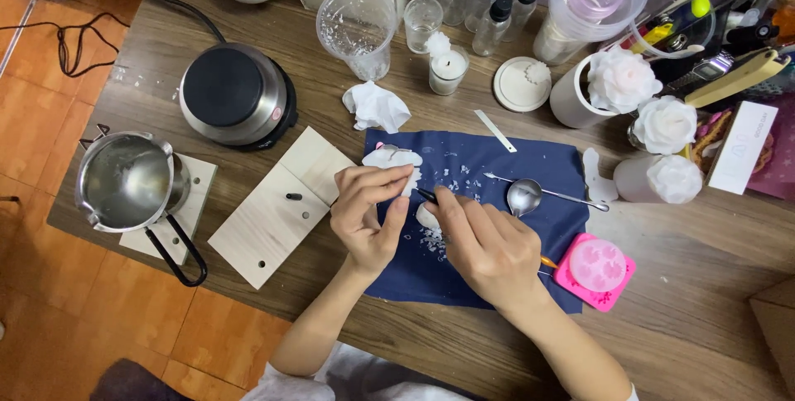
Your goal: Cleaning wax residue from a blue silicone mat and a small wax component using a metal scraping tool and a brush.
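Your left hand (368, 210) pinches white wax piece (396, 158) at its 12 o'clock; right hand (484, 243) grips carving tool (426, 195), tip toward 10 o'clock, touching wax.

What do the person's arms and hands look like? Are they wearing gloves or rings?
No gloves and no rings or watch that I can see. The left hand and right hand are bare, and both forearms are bare too. Only near the bottom edge, close to the body, does some white cloth show, likely a short-sleeved top. Fingernails look short and plain.
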